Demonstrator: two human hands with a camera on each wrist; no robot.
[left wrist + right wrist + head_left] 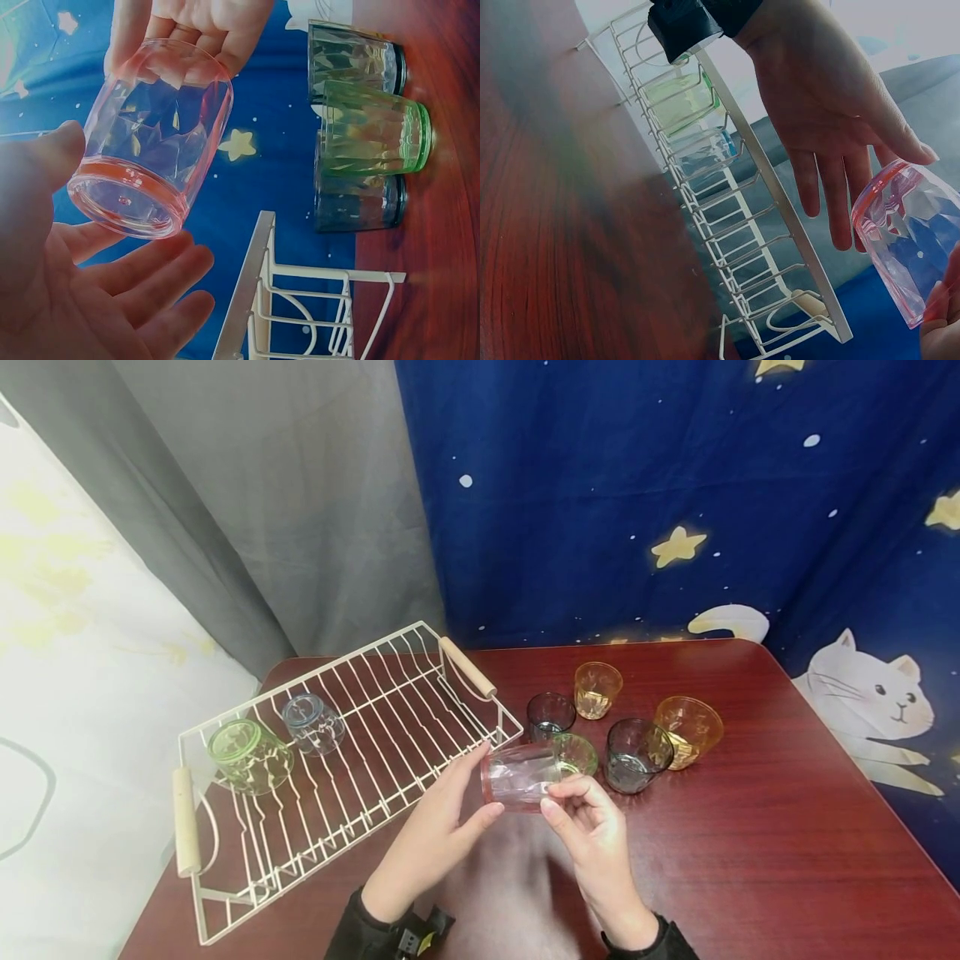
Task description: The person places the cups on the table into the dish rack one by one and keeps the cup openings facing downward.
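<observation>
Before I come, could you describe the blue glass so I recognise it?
On the reddish table stands a white wire rack with wooden handles. Near its left handle rests a green glass. The blue glass rests beside it, smaller and farther from that handle.

The place seems to be a home, though which room I cannot tell: a blue curtain (pixel 555 527) with stars (pixel 678 547) and a white cat (pixel 873 697) hangs behind a reddish table (pixel 780 810), which carries a dish rack (pixel 187 821) and glasses (pixel 636 758).
</observation>
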